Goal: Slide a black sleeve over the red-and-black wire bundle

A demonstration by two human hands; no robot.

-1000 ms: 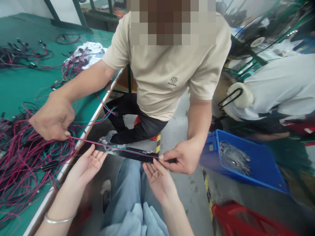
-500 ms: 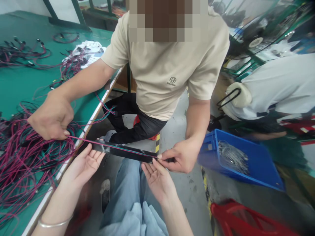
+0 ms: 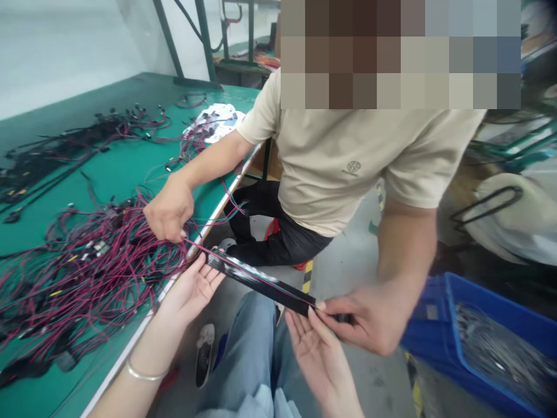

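Left hand (image 3: 191,287): I see it palm up and open, fingers (image 3: 208,273) spread loosely; the fingertips touch the far left end of the black strip (image 3: 261,283), supporting it from below rather than clamping it.
Right hand (image 3: 315,348): also palm up and open, fingers (image 3: 304,325) extended flat under the near right end of the strip, nothing pinched.
Black strip: it runs at a slant between my 2 hands, above my knees, just off the edge of the surface; its left end is higher and farther, its right end lower and nearer.
Thin wires (image 3: 252,276): a red and a green strand lie along the top of the strip, pulled taut.
Co-worker's hand on the left (image 3: 169,209): closed in a fist over the wires at the edge of the surface.
Co-worker's hand on the right (image 3: 369,316): fingers closed, pinching the right end of the strip and wires, touching my right fingertips.
Surface (image 3: 108,168): green, on the left.
Wire tangle (image 3: 87,267): red and green, piled on the surface near the co-worker's fist.
Blue bin (image 3: 452,334): on the floor at the right, with grey parts inside.
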